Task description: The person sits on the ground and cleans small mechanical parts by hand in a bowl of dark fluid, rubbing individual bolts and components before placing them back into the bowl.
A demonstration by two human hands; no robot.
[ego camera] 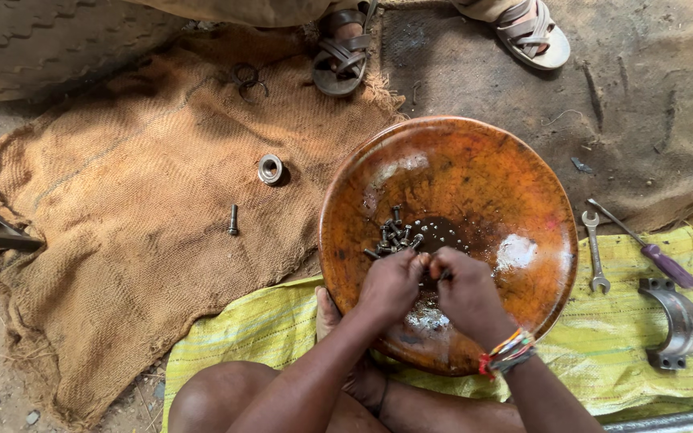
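A dusty workshop floor, covered with a burlap sack (122,208) and a yellow woven sheet (603,337), bears a wide orange pan (515,192) with a heap of small bolts (395,236) near its middle. Both hands meet over it: the left hand (392,282) and right hand (463,287) pinch one small bolt (445,275) between fingertips, seemingly cleaning or sorting it. Next probably calls for setting it aside and picking another
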